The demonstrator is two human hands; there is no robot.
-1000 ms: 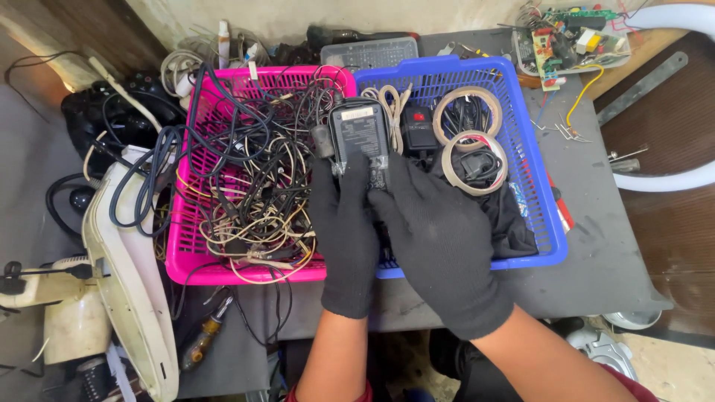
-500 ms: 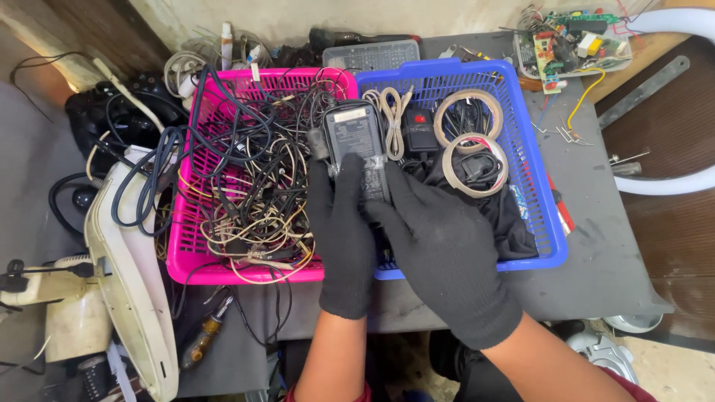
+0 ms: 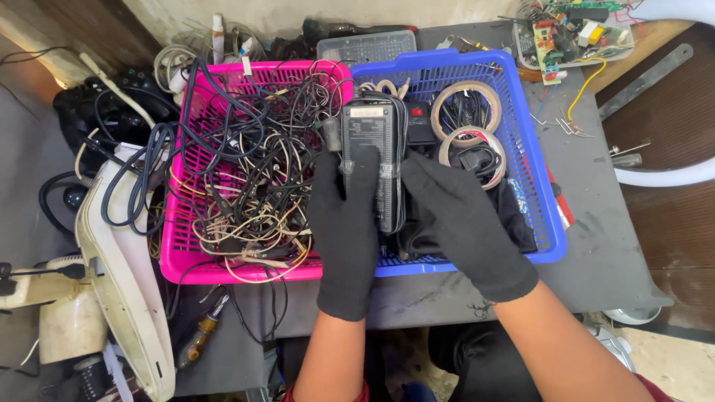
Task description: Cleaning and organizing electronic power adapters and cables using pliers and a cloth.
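Both my hands wear black gloves. A black rectangular power adapter [image 3: 372, 141] with a cable wound around it is held between them over the left end of the blue basket [image 3: 547, 223]. My left hand [image 3: 346, 231] grips its left side, fingers laid on top. My right hand [image 3: 462, 223] presses against its right side. Left of the adapter stands a pink basket [image 3: 175, 253] filled with tangled black, white and yellow cables [image 3: 246, 171].
The blue basket also holds tape rolls [image 3: 465, 112], small black parts and a dark cloth. Both baskets stand on a grey table [image 3: 611, 246]. A circuit board tray [image 3: 573, 30] lies at the back right. A white fan part [image 3: 119, 275] and a screwdriver [image 3: 197, 339] lie left.
The adapter has stayed in my hands. My right hand slid slightly along its right side; the view shifted little.
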